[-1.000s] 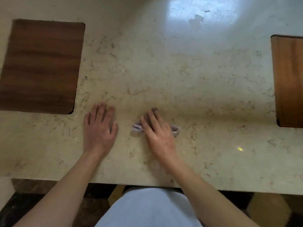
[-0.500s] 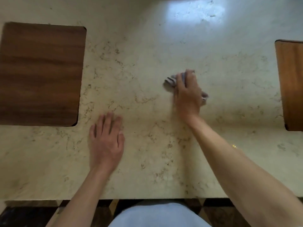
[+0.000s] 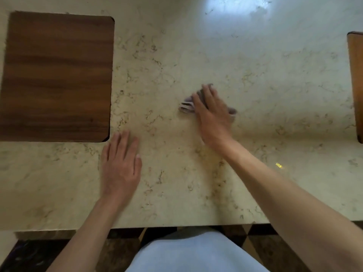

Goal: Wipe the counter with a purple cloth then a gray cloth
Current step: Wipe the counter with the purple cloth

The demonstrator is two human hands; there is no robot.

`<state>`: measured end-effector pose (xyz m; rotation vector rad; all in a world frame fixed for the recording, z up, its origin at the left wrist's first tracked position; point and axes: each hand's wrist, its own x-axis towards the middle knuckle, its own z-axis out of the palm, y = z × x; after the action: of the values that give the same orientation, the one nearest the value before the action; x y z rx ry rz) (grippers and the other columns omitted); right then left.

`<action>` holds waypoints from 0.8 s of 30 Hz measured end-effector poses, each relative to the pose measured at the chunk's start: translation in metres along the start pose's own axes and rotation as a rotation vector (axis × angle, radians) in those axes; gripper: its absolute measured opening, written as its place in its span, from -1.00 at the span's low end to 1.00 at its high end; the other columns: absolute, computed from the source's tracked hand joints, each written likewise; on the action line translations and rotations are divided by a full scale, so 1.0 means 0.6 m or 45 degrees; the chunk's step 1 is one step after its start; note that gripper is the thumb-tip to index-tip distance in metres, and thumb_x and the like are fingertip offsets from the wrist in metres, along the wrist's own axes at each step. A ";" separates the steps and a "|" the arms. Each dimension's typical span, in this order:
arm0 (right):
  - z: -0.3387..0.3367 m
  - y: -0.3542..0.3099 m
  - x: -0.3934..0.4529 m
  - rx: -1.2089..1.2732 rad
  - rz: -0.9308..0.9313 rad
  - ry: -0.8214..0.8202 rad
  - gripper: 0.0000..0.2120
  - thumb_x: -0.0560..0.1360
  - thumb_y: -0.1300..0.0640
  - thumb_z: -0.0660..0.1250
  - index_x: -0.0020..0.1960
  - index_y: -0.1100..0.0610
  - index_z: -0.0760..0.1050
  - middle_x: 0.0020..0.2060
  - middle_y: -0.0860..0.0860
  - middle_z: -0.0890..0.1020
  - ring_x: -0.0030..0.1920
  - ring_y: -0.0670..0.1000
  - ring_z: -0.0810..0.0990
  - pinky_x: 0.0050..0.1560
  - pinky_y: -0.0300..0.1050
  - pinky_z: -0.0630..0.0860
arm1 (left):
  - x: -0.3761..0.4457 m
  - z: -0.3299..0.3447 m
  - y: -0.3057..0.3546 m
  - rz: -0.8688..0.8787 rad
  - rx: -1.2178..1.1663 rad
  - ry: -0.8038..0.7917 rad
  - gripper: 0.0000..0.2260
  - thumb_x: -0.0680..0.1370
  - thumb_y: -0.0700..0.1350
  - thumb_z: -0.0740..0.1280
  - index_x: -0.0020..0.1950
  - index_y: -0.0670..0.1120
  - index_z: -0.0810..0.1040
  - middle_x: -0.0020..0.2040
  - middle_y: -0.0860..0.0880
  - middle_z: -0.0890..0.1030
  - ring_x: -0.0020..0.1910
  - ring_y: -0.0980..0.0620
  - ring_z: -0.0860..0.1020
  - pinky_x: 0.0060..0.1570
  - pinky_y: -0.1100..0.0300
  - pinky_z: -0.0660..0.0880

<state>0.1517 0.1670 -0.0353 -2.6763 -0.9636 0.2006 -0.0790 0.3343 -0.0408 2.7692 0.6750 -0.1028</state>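
Note:
A small folded purple cloth (image 3: 187, 105) lies on the beige marble counter (image 3: 255, 75) near its middle. My right hand (image 3: 213, 114) presses flat on top of the cloth, so only its left end and a bit at the right show. My left hand (image 3: 120, 163) rests flat on the counter, fingers together and pointing away from me, holding nothing. It sits left of and nearer to me than the cloth. No gray cloth is in view.
A dark wooden board (image 3: 57, 75) lies on the counter at the left, just beyond my left hand. Another wooden board (image 3: 356, 85) shows at the right edge. The counter's front edge (image 3: 176, 225) runs right in front of my body.
My right hand with the cloth went from near me out across the counter, then came back a little toward me and to the left. My left hand stayed flat in place.

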 end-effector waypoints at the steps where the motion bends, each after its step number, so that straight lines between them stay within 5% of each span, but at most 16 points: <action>1: 0.010 -0.037 0.007 0.058 0.001 -0.024 -0.47 0.64 0.06 -0.09 0.59 0.00 0.21 0.62 0.04 0.17 0.62 0.12 0.09 0.57 0.19 0.16 | 0.000 0.002 -0.002 0.015 -0.014 0.012 -0.54 0.65 -0.04 0.03 0.56 -0.07 0.24 0.60 -0.09 0.18 0.60 -0.07 0.05 0.54 -0.04 -0.04; 3: 0.029 -0.108 -0.043 0.206 -0.170 -0.156 -0.53 0.69 0.00 0.00 0.59 -0.06 0.20 0.63 -0.01 0.13 0.62 0.08 0.05 0.58 0.13 0.07 | 0.005 0.001 -0.006 -0.002 -0.138 0.038 -0.56 0.65 -0.05 0.03 0.54 -0.07 0.30 0.59 -0.06 0.22 0.59 -0.04 0.08 0.54 -0.05 0.01; 6: 0.062 -0.158 -0.191 0.236 -0.758 -0.285 -0.47 0.63 0.14 0.28 0.57 0.08 0.27 0.60 0.11 0.20 0.62 0.17 0.06 0.54 0.21 0.16 | 0.008 -0.001 -0.019 -0.009 -0.337 0.059 -0.56 0.66 -0.04 0.01 0.51 -0.08 0.35 0.58 0.00 0.23 0.59 0.01 0.09 0.52 -0.02 0.03; 10: 0.045 -0.099 -0.257 0.211 -1.290 -0.433 -0.56 0.69 0.21 0.12 0.56 0.10 0.29 0.59 0.08 0.23 0.62 0.15 0.09 0.52 0.18 0.17 | 0.004 0.002 -0.018 0.029 -0.146 -0.009 -0.53 0.66 0.03 0.03 0.57 -0.02 0.23 0.62 -0.03 0.13 0.61 0.00 -0.01 0.54 -0.05 -0.03; 14: -0.008 -0.046 -0.044 0.239 -1.036 -0.303 -0.58 0.70 -0.18 0.08 0.53 -0.17 0.29 0.55 -0.28 0.21 0.49 -0.37 0.12 0.52 -0.15 0.07 | 0.002 0.009 -0.009 0.022 0.124 -0.109 -0.50 0.67 0.13 -0.06 0.61 0.12 -0.01 0.64 -0.05 -0.07 0.61 -0.03 -0.16 0.54 -0.09 -0.09; 16: -0.008 -0.035 0.039 0.225 -0.965 -0.178 -0.49 0.68 -0.22 0.06 0.54 -0.01 0.30 0.56 -0.09 0.28 0.54 -0.18 0.23 0.52 0.01 0.23 | 0.000 0.012 -0.007 0.007 0.206 -0.131 -0.49 0.67 0.16 -0.09 0.62 0.13 -0.07 0.64 -0.04 -0.14 0.60 -0.04 -0.20 0.54 -0.11 -0.08; 19: 0.031 -0.053 -0.039 0.100 -0.306 -0.027 -0.52 0.66 0.09 0.27 0.55 0.02 0.29 0.59 0.09 0.23 0.60 0.18 0.14 0.48 0.27 0.28 | 0.002 0.014 -0.007 -0.012 0.230 -0.127 -0.49 0.67 0.16 -0.07 0.61 0.14 -0.07 0.64 -0.04 -0.13 0.61 -0.05 -0.18 0.53 -0.14 -0.04; 24: 0.036 -0.051 -0.287 0.201 -1.097 -0.424 -0.50 0.64 0.14 0.23 0.57 0.03 0.28 0.60 0.03 0.21 0.63 0.06 0.02 0.53 0.17 0.23 | 0.005 0.013 -0.004 -0.004 0.213 -0.139 -0.47 0.65 0.18 -0.07 0.61 0.14 -0.08 0.65 -0.04 -0.13 0.61 -0.05 -0.18 0.54 -0.11 -0.09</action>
<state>-0.0038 0.0839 -0.0406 -1.8914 -1.9891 0.5002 -0.0775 0.3354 -0.0492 2.8958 0.6707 -0.3224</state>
